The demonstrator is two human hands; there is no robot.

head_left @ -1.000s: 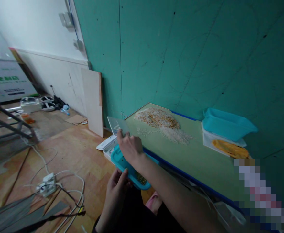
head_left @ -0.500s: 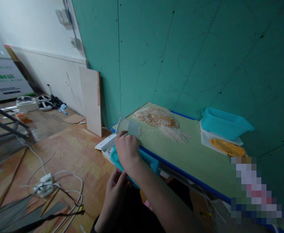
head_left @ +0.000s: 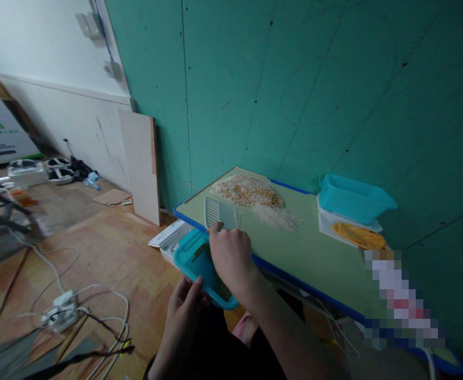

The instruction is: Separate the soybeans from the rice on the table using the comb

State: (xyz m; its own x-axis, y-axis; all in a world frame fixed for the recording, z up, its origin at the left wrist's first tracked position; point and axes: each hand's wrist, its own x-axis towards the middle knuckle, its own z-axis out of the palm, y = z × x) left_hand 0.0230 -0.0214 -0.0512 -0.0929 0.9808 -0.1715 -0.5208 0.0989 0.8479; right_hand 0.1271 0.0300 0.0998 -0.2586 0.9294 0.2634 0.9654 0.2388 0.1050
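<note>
Right hand (head_left: 233, 258), gripping the slotted grey plastic scraper (head_left: 219, 214), has moved right onto the green counter (head_left: 314, 253); left hand (head_left: 184, 303) still grips the teal plastic tray (head_left: 198, 261).

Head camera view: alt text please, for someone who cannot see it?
The right hand holds a white slotted scraper at the edge of the green table, while the left hand holds a teal tray below it. Beans and rice lie piled beyond.

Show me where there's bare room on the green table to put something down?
The widest bare patch of the green table lies between the rice, the blue front edge and the white tray. The far left end is crowded: bean pile, slotted scraper and right hand.
</note>
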